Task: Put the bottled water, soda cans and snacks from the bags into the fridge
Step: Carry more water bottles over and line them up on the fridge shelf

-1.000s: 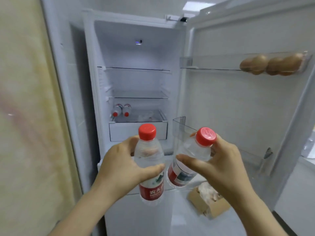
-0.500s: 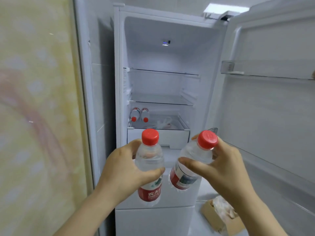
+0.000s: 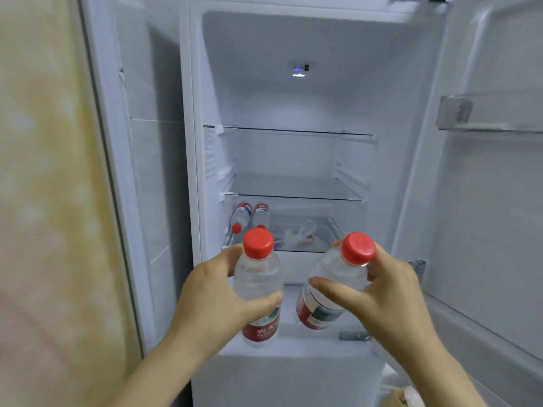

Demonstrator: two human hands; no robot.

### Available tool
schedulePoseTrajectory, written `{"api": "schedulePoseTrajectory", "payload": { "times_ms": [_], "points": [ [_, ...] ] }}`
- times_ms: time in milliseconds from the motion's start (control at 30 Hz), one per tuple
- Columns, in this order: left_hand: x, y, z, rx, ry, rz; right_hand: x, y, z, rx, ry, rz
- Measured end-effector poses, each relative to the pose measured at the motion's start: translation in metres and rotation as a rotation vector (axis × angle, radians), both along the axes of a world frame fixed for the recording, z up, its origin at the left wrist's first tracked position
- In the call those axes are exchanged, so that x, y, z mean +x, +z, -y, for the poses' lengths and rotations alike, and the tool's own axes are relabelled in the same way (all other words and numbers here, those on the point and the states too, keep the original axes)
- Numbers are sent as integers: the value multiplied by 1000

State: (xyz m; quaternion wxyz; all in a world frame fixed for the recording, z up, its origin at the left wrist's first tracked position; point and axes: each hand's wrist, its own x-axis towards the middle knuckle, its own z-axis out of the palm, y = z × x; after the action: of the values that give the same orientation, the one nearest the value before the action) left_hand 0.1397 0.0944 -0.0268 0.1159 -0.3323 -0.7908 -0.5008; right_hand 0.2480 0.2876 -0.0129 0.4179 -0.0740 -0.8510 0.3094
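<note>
Red-capped clear plastic water bottle (image 3: 258,277) upright in left hand (image 3: 214,304); second red-capped bottle (image 3: 335,283) tilted, gripped by right hand (image 3: 388,298). Both before open white fridge (image 3: 293,83); two bottles (image 3: 249,215) lie at bottom shelf's left edge.

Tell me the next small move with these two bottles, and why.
Probably reach both forward toward the bottom shelf. The left hand grips the upright bottle and the right hand the tilted bottle, both held outside the open fridge. Two bottles already lie at that shelf's left, so these likely go beside them.
</note>
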Motion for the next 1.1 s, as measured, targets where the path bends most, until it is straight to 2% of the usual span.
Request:
{"api": "schedulePoseTrajectory", "payload": {
  "times_ms": [333,700,1100],
  "points": [
    [-86,-14,-54,40,-31,12,-87,-12,-52,-42,7,45],
    [-207,-11,-105,88,-115,-103,-174,-12,-73,-66,-94,45],
    [-265,-34,-161,167,-143,-138,-220,-15,-100,-79,-139,14]
  ]
}}
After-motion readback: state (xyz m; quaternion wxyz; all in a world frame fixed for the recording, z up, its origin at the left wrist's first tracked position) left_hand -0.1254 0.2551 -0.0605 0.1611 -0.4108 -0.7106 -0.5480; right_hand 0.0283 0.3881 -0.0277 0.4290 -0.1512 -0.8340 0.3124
